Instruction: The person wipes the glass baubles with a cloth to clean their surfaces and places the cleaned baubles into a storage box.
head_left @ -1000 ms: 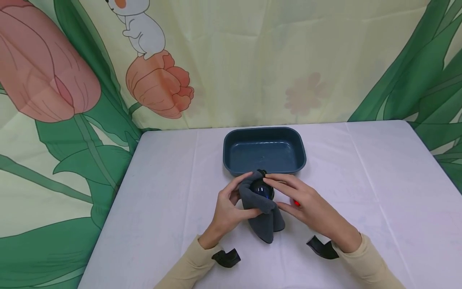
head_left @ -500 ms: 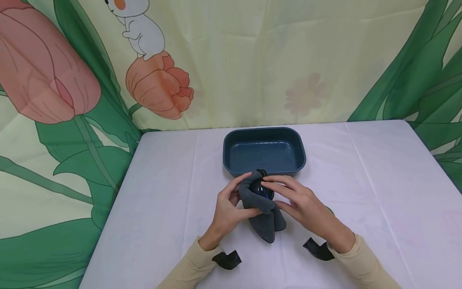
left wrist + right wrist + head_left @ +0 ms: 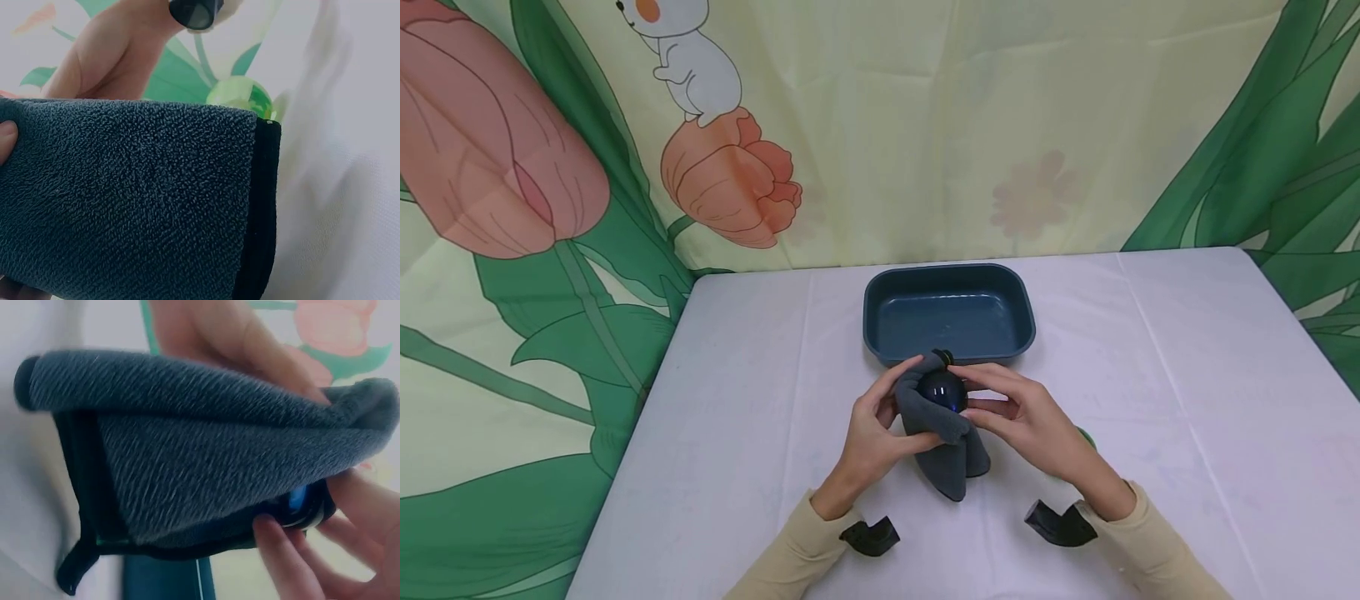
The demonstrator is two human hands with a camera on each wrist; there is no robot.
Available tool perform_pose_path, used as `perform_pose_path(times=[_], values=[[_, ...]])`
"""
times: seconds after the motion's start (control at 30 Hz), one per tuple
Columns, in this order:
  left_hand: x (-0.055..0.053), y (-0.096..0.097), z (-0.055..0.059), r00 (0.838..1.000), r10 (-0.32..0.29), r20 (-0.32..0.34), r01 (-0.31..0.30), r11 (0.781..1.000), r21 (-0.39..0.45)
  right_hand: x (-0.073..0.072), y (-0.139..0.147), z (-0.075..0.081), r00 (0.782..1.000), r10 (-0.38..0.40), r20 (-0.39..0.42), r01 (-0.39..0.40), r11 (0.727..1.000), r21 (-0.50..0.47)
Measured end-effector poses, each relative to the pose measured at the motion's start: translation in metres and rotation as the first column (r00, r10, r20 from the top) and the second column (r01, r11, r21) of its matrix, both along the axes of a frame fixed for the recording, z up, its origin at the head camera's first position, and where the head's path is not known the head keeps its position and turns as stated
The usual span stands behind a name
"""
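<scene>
My left hand (image 3: 880,429) grips a folded dark grey towel (image 3: 951,467), its thumb across the front. The towel wraps the left and lower sides of a glossy dark blue round object (image 3: 943,390) with a dark ringed neck (image 3: 943,357) on top. My right hand (image 3: 1026,417) holds this object's exposed right side between fingers and thumb. In the right wrist view, a shiny blue part (image 3: 297,501) shows beneath the towel fold (image 3: 187,469), at the right fingertips. The towel's dark-edged face (image 3: 137,194) covers much of the left wrist view and hides the round object.
A dark blue rectangular basin (image 3: 955,321) stands just beyond the hands on the white-covered table (image 3: 752,375). A green translucent round thing (image 3: 240,94) lies by the right wrist, mostly hidden in the head view. A printed curtain (image 3: 880,142) hangs behind the table.
My right fingers have shifted from the front of the dark blue object to its right side, uncovering more of it. The right forearm has moved slightly left; the left hand stays nearly still.
</scene>
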State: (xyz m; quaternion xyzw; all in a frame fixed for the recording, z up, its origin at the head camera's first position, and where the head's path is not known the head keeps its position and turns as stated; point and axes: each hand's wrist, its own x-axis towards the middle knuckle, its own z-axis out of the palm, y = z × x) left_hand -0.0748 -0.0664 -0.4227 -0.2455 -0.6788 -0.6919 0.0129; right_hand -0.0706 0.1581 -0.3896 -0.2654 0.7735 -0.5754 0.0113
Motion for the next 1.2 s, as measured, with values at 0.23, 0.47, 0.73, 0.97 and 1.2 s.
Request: perform_pose_path(times=[0.23, 0.47, 0.73, 0.97, 1.2], values=[[-0.003, 0.0, -0.001, 1.0, -0.006, -0.017, 0.006, 1.0, 0.02, 0.0, 0.0, 0.0, 0.999, -0.013, 0.033, 0.012, 1.0, 0.019], [-0.005, 0.0, 0.0, 1.0, -0.01, -0.023, 0.01, 0.999, 0.032, 0.001, 0.004, 0.009, 0.991, -0.042, -0.13, 0.059, 0.991, 0.123], [-0.003, -0.001, -0.001, 1.0, -0.008, -0.02, 0.01, 0.998, 0.057, 0.002, -0.002, 0.006, 0.942, -0.001, -0.336, 0.071, 0.978, 0.195], [-0.002, -0.001, -0.002, 1.0, 0.001, -0.022, 0.0, 0.998, 0.063, 0.003, -0.01, 0.003, 0.938, -0.066, -0.34, 0.138, 0.972, 0.192], [-0.001, -0.002, -0.001, 1.0, -0.015, -0.019, 0.016, 0.997, 0.076, 0.004, -0.012, 0.005, 0.931, -0.075, -0.358, 0.148, 0.973, 0.179]])
